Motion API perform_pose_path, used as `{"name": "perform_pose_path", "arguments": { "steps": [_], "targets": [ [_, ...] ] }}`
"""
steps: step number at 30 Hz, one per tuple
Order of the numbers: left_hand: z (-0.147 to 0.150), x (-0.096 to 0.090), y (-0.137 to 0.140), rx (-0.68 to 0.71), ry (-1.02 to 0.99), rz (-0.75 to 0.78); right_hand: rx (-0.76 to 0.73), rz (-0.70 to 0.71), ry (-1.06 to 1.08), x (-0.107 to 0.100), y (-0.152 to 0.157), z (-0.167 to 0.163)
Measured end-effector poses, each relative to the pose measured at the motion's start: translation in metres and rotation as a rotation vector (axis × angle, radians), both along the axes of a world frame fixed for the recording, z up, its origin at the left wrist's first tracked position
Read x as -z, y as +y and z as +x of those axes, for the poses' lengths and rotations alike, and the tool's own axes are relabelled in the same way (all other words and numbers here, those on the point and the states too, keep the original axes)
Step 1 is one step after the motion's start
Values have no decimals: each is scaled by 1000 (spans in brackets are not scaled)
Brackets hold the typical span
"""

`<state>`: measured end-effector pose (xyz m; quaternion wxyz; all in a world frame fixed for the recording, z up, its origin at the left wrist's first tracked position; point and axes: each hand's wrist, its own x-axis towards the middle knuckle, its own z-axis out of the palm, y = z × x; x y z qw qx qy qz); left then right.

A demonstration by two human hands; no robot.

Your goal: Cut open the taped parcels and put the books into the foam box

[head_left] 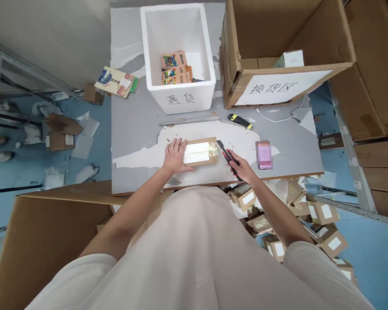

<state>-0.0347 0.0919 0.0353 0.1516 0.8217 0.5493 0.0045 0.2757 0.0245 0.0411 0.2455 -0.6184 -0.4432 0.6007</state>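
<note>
A small taped cardboard box (201,162) with a white label lies near the front of the table. My left hand (176,157) rests over its left end, fingers on top and thumb along the near side, steadying it. In my right hand (244,168) is a black and red utility knife (230,157). Its blade points up and left, close to the box's right end, where shiny tape wraps around; whether it touches I cannot tell. A second utility knife (240,121), black and yellow, lies farther back on the table.
A white foam box (177,98) holding several small colourful packs stands at the back. Right of it is a large open carton (286,86) with a pale box inside. A pink phone-like item (264,155) lies to the right, books (114,82) at the left edge. Cartons (244,196) crowd the floor.
</note>
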Motion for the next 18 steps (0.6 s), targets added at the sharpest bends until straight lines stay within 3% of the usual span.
{"name": "perform_pose_path", "arguments": {
  "steps": [7, 18],
  "targets": [
    [-3, 10, 3, 59, -81, 24, -82, -80, -48, -6, 13, -3],
    [-2, 16, 10, 5, -134, 33, -301, -169, -93, -26, 18, 15]
  ]
}}
